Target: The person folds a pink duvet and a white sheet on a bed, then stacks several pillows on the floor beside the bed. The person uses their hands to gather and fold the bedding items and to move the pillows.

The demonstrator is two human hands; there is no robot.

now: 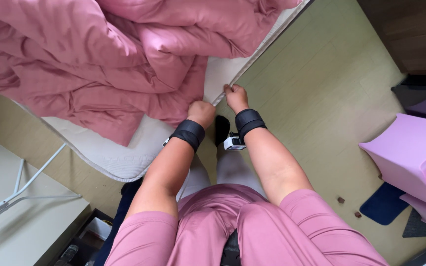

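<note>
1. The landmark is the mattress [124,157], a white pad on the floor; its corner is just in front of the person's knees, and one long edge goes from this corner up toward the top right of the view
2. The right hand [234,97] is at this long edge, a little beyond the corner. Its fingers are closed in a fist around a thin white edge of fabric, which I take for a sheet [225,69]
3. I think this grip is so tight because the fabric edge is pulled taut: it makes one straight line from the fist along the mattress edge, so its long axis points away from the person, up and right
4. The left hand [201,112] is on the mattress near the same corner, touching the low edge of the duvet [89,64]. Its fingers are curled, and they seem to pinch pink cloth, but I cannot tell this for sure
5. The duvet is pink and lies crumpled on the mattress, covering most of it; only the near corner is bare
6. Each wrist has a black band [189,133], and a small camera [233,143] is on the right one, just beside the corner
7. The green floor [321,98] is to the right of the mattress, and a pink mat [410,157] lies well apart from it
</note>
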